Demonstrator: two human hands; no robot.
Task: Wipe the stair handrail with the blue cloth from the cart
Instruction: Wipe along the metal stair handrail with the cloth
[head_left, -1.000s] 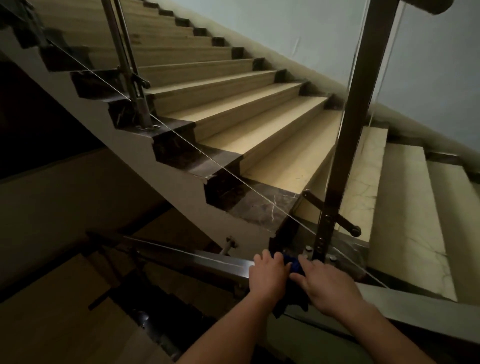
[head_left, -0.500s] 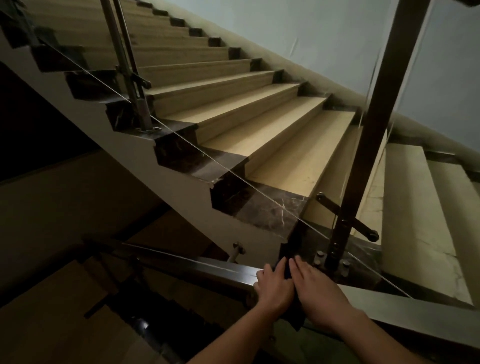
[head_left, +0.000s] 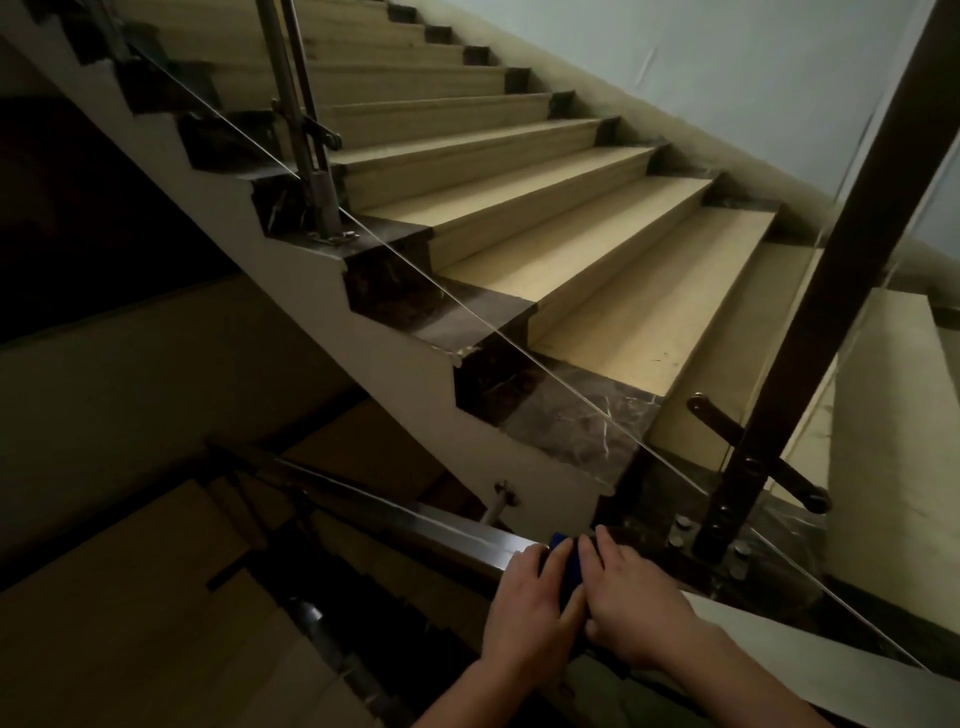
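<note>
A dark metal handrail (head_left: 395, 512) runs from the middle left down toward the lower centre of the head view. The blue cloth (head_left: 570, 564) lies on the rail, mostly hidden, with only a strip showing between my hands. My left hand (head_left: 530, 610) presses on the cloth's left side, fingers closed over the rail. My right hand (head_left: 631, 603) lies flat on its right side, touching the left hand. The cart is not in view.
A tall dark baluster post (head_left: 810, 322) with a bracket (head_left: 753, 449) rises just right of my hands. Beige stairs (head_left: 597, 291) climb up and left behind a glass panel. A second post (head_left: 306, 130) stands further up. The lower flight (head_left: 130, 623) drops away at bottom left.
Both hands with the cloth have slid a little left along the rail, away from the baluster base, and closed together so that less of the cloth shows.
</note>
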